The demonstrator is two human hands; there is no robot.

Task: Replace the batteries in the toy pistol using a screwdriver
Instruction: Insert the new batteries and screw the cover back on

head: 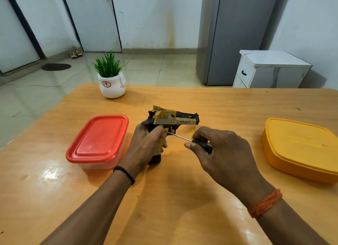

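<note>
Head view: at the middle of an orange-brown wooden table [182,217], a person's left hand [144,149] grips the handle of a yellow-and-black plastic toy pistol [173,117], fingers curled round the grip, its base standing on the tabletop and its barrel pointing right. The right hand [222,149] pinches the black-and-yellow handle of a slim metal-shafted screwdriver [193,140] between thumb and curled fingers; the shaft slants up and left, its tip meeting the pistol's grip just beside the left thumb. A clear plastic box with a red lid [98,140] sits towards the left edge, a closed yellow plastic box [301,147] at the right edge, and a white ceramic pot with a green plant [111,80] at the far edge.
</note>
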